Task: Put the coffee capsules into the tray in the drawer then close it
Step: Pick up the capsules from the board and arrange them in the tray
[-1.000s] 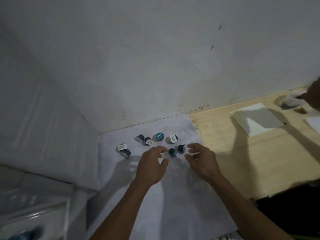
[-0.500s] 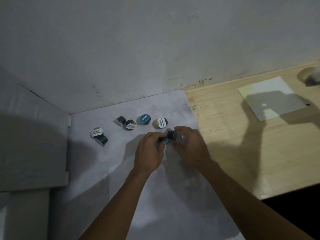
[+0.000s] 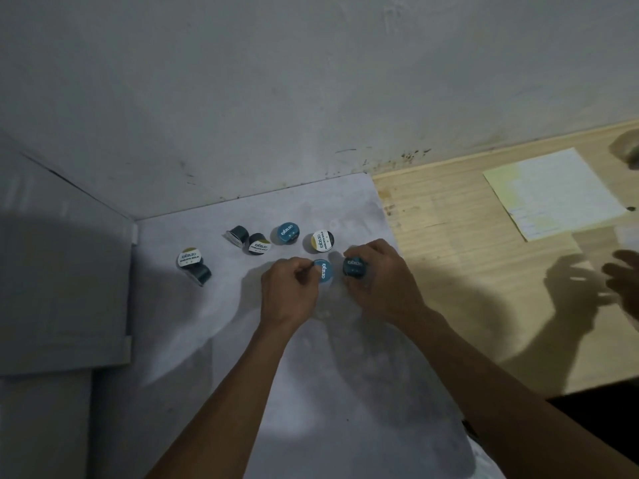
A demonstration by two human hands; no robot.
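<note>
Several coffee capsules lie on a white sheet (image 3: 311,392) near the wall. My left hand (image 3: 288,292) pinches a blue-lidded capsule (image 3: 324,273) at its edge. Beside it, my right hand (image 3: 380,278) grips a dark blue capsule (image 3: 353,267). Behind my hands sit a white-and-gold capsule (image 3: 321,241), a blue-lidded capsule (image 3: 287,233), a dark capsule with a white label (image 3: 258,244) and a dark capsule on its side (image 3: 238,234). Further left, a white-lidded capsule (image 3: 189,258) leans against a dark capsule (image 3: 200,274). No drawer or tray is in view.
A wooden tabletop (image 3: 466,271) lies right of the sheet, with a paper (image 3: 553,191) on it. Another person's hand (image 3: 626,285) reaches in at the right edge. A grey panel (image 3: 62,288) stands at the left, and the wall runs close behind the capsules.
My hands closed on the two capsules in front of me and have now drawn slightly apart, each holding one. The view shifted; another person's hand has come in at the right.
</note>
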